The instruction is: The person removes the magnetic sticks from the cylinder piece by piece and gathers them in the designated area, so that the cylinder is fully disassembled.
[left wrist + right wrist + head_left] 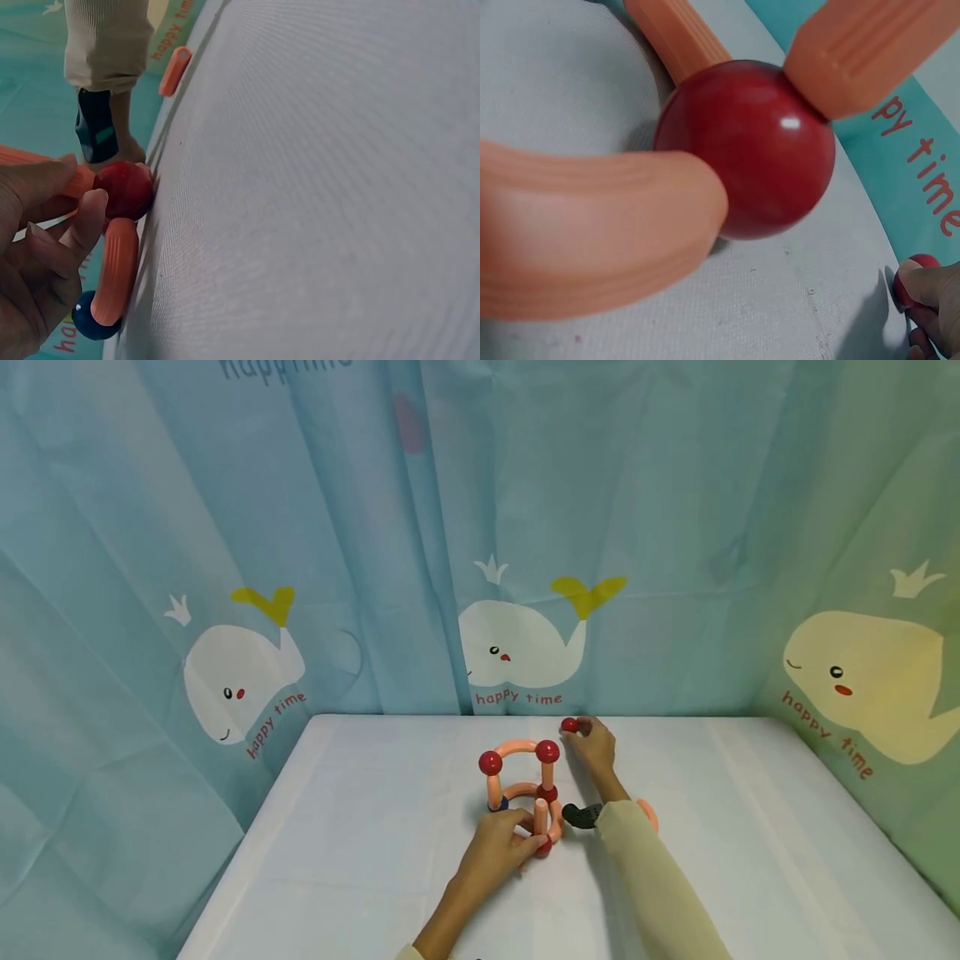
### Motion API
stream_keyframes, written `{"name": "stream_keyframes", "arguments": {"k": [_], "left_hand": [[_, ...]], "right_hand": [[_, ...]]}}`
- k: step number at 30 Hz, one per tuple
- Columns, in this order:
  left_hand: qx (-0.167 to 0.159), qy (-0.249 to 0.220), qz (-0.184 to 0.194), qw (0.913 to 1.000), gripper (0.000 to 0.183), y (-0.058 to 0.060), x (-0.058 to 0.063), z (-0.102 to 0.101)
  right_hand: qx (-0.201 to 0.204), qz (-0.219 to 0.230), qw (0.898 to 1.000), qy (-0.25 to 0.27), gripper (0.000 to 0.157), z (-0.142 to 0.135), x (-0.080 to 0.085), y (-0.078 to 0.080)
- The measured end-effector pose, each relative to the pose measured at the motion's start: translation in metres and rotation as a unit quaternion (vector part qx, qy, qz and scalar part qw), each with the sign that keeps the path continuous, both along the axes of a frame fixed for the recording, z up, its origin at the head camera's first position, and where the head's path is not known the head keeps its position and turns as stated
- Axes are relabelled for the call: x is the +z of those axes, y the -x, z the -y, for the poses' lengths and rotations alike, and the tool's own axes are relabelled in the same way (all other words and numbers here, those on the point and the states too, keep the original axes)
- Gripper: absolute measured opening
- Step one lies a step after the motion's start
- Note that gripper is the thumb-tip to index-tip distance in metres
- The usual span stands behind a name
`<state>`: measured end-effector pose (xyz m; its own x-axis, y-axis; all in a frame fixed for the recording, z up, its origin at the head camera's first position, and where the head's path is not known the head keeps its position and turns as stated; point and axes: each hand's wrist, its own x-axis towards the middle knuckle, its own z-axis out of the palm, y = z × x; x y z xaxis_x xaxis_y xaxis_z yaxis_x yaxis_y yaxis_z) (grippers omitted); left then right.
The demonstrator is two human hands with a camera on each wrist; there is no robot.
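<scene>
My left hand (491,852) is at the front of a frame of orange sticks and red balls, its fingers and thumb pinching an upright orange stick (541,814). That stick meets a red ball (126,190) close to the tabletop. A curved stick (116,270) runs from there to a dark blue ball (96,316). Two more red balls (547,752) top the frame, linked by a curved stick (516,746). Near the table's far edge, my right hand (595,747) pinches a separate red ball (569,725) between thumb and fingers.
A loose curved orange stick (648,815) lies right of the frame, partly behind the right sleeve (648,868). A black wrist camera (582,816) sits on the right wrist. Beyond the white table (360,827) hangs a whale-print curtain (375,610).
</scene>
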<state>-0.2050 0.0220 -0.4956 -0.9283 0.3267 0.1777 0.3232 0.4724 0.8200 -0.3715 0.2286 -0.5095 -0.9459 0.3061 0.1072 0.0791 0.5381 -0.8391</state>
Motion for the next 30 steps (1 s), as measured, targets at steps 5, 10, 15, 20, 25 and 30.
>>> {"name": "stream_keyframes", "arguments": {"k": [5, 10, 15, 20, 25, 30], "left_hand": [[-0.005, -0.004, 0.01, 0.9999, 0.012, -0.001, 0.001, 0.0], [-0.008, 0.0, -0.018, 0.9998, 0.012, 0.0, 0.0, -0.002], [-0.008, 0.012, -0.046, 0.9988, 0.013, 0.001, -0.001, -0.002], [-0.006, 0.056, -0.057, 0.9968, 0.015, 0.0, 0.0, 0.0], [-0.004, 0.097, -0.07, 0.9928, 0.02, -0.001, 0.0, 0.002], [-0.001, 0.094, -0.06, 0.9938, 0.024, -0.003, -0.004, 0.001]], "right_hand": [[0.005, -0.004, 1.0, -0.004, 0.049, -0.002, 0.002, -0.003], [0.014, -0.003, 1.0, 0.017, 0.052, -0.01, 0.006, -0.004], [0.002, -0.001, 0.997, 0.083, 0.048, -0.02, 0.014, -0.009], [-0.039, -0.023, 0.984, 0.17, 0.041, -0.023, 0.025, -0.021], [-0.054, -0.07, 0.973, 0.214, 0.041, -0.025, 0.039, -0.044], [-0.059, -0.145, 0.956, 0.248, 0.04, -0.027, 0.056, -0.083]]}}
